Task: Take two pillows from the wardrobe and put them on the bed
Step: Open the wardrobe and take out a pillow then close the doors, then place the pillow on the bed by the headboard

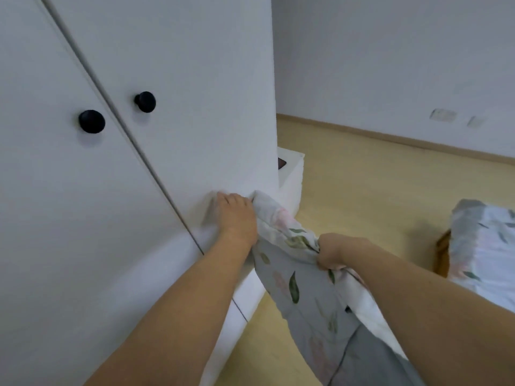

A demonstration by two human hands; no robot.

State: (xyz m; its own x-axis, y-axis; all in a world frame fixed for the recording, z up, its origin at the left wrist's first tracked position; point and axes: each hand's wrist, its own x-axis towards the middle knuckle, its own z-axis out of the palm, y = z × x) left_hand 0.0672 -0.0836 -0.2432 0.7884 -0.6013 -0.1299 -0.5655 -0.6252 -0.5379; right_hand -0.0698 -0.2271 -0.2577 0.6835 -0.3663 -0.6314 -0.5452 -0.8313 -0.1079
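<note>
While the white wardrobe [139,162] fills most of the view, its two flat matte doors are shut, split by a thin dark seam with a round black knob [91,121] on one side of it and a second knob [145,101] on the other. Left hand [237,215] lies flat with fingers together, palm pressed against the lower part of the wardrobe's right door, right near that door's outer edge. Touching that hand, just off the wardrobe's corner, is a pillow [295,274] in a soft, wrinkly cotton-looking case, pale grey with green leaves and faint pink blooms, hanging limp and folded. Right hand [331,254] is balled into a fist, bunching a handful of the pillow's fabric at its top edge. Can't tell if there's a second pillow in that bundle, though some plain white cloth shows along its right side. Farther out from the wardrobe, at the far right, there's a bed [485,246] corner with matching leafy bedding, a bit rumpled. A low white boxy unit [291,176] pokes out from behind the wardrobe, sitting on smooth pale wood-look floor [376,190].
</note>
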